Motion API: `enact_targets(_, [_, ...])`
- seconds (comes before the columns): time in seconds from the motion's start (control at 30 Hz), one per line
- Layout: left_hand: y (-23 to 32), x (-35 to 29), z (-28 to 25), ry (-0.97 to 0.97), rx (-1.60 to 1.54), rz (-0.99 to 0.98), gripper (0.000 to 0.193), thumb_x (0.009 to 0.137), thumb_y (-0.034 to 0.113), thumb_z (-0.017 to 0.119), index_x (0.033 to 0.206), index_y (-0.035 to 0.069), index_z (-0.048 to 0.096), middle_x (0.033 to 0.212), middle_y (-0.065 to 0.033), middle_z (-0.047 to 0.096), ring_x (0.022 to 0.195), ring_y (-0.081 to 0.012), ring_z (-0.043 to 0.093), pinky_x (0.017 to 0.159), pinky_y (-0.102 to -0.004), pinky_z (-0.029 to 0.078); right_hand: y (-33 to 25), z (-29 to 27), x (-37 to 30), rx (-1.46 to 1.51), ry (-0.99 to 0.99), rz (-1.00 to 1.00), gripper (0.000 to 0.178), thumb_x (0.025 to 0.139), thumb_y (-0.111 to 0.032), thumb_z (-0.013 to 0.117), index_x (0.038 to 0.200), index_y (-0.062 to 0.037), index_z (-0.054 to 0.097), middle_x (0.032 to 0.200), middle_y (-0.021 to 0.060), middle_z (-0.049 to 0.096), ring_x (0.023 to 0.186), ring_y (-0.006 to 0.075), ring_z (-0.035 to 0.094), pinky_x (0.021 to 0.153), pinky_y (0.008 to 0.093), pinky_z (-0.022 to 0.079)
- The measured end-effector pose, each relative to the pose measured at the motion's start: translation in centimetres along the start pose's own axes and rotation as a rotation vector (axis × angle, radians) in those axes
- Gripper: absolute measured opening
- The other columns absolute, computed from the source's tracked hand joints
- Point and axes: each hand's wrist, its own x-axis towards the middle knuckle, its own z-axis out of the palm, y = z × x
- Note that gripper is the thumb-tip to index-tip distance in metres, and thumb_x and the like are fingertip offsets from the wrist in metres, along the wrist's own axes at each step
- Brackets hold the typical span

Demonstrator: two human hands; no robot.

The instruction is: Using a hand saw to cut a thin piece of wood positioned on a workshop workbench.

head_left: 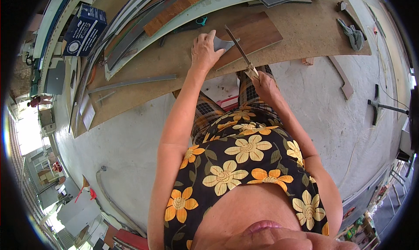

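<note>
My left hand (205,50) presses a small grey piece (221,43) flat against the near edge of a dark brown wooden panel (255,33) on the workbench (144,82). My right hand (263,85) is shut on the handle of a long thin blade, a saw or file (239,49), which slants up and left across the panel's edge just beside the grey piece. Both forearms reach forward over a flowered garment and checked trousers.
Long grey strips (133,82) and a brown wood-grain strip (174,10) lie on the left of the bench. A blue box (85,29) stands far left, teal-handled scissors (198,22) behind my left hand, a grey-green glove (352,34) at the right. Concrete floor lies below.
</note>
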Motion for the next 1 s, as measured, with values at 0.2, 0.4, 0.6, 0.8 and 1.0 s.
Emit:
enact_targets(0.2, [0.8,-1.2,1.8,0.135,0.143,0.036,0.085,0.067,0.03,0.082,0.137,0.009,0.039,0.121,-0.0157,0.05,0.117,-0.0356,0.047,0.093,-0.0503,0.044,-0.1,0.4,0.1,-0.021,-0.029,0.036,0.029,0.093,-0.022,0.046,0.098,0.0053,0.053,0.081,0.0325,0.06,0.083,0.0499,0.059,0.069,0.0525,0.046])
enact_targets(0.4, [1.1,-1.0,1.8,0.049,0.187,-0.033,0.082,0.068,0.028,0.082,0.136,0.007,0.04,0.122,-0.0155,0.05,0.118,-0.0348,0.047,0.093,-0.0494,0.044,-0.2,0.3,0.1,-0.031,-0.02,0.039,0.028,0.093,-0.021,0.046,0.099,0.0058,0.053,0.082,0.0325,0.061,0.082,0.0492,0.06,0.068,0.0513,0.047])
enact_targets(0.6, [1.0,-0.8,2.0,0.03,0.148,0.018,0.072,0.072,0.025,0.078,0.133,0.005,0.045,0.13,-0.0173,0.049,0.121,-0.034,0.046,0.099,-0.0457,0.041,-0.2,0.4,-0.1,-0.035,-0.009,0.02,0.025,0.094,-0.02,0.047,0.097,0.0043,0.052,0.079,0.031,0.061,0.08,0.0483,0.06,0.067,0.0517,0.047])
enact_targets(0.8, [0.9,-0.6,2.5,0.059,0.076,0.079,0.065,0.072,0.017,0.077,0.129,0.003,0.049,0.133,-0.0209,0.048,0.125,-0.0361,0.044,0.103,-0.0432,0.04,-0.6,0.6,0.1,-0.044,-0.003,0.014,0.024,0.093,-0.02,0.048,0.096,0.0035,0.051,0.078,0.0305,0.061,0.078,0.0477,0.06,0.066,0.0516,0.047])
enact_targets(1.0, [1.0,-0.7,2.5,0.079,0.094,0.115,0.058,0.071,0.017,0.077,0.123,0.002,0.056,0.133,-0.0241,0.048,0.121,-0.0391,0.047,0.101,-0.0439,0.042,0.3,1.3,0.4,-0.077,0.01,0.0,0.026,0.094,-0.022,0.049,0.097,0.0041,0.051,0.077,0.0308,0.061,0.077,0.0477,0.06,0.065,0.0519,0.047])
